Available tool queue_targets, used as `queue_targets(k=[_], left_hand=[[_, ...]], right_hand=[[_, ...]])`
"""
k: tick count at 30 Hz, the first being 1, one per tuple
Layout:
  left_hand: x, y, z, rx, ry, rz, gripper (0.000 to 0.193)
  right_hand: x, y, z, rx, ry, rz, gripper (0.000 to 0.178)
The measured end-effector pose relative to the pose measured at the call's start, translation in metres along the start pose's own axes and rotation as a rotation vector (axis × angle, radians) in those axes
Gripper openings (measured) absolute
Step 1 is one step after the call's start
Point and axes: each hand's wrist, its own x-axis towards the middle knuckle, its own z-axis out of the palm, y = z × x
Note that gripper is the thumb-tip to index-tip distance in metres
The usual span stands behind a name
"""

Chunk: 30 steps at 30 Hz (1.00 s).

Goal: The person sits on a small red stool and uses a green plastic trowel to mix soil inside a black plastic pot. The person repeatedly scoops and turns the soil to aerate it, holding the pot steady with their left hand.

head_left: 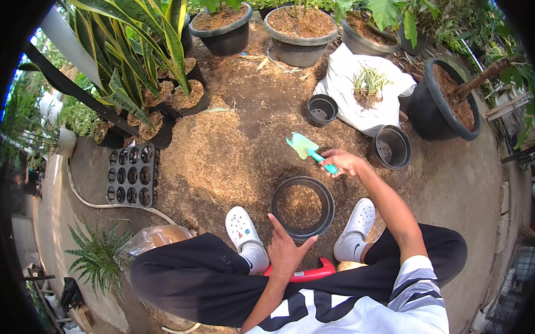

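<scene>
Gripping a turquoise-handled trowel (312, 153), the right hand (346, 162) is just beyond the round black pot (329, 205). The left hand (284, 253), thumb and forefinger spread wide, is at that pot's near rim; whether it touches is unclear. White clogs (240, 225) flank the pot; a white sack (340, 84) lies farther beyond it.

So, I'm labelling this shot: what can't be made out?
Head view:
- Trowel: part of the handle, behind the right hand.
- Red object: full shape, trousers and left arm cover it.
- Plastic bag: part hidden by the trousers.
- Snake plant: some tips, cut by the upper edge.
</scene>
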Motion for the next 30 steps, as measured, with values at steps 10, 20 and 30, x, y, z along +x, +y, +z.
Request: queue_targets(k=[10,20,30], left_hand=[[0.001,-0.015,0.022,0.047,0.15,0.117,0.147],[-0.002,-0.006,0.006,0.062,0.079,0.035,0.148],[-0.002,-0.003,0.007,0.072,0.075,0.036,0.149]], right_hand=[[-0.01,-0.007,0.011,-0.937,0.601,-0.567,0.039],[0.016,0.104,0.042,-1.027,0.562,-0.5,0.038],[0.01,0.075,0.002,-0.172,0.341,-0.062,0.034]])
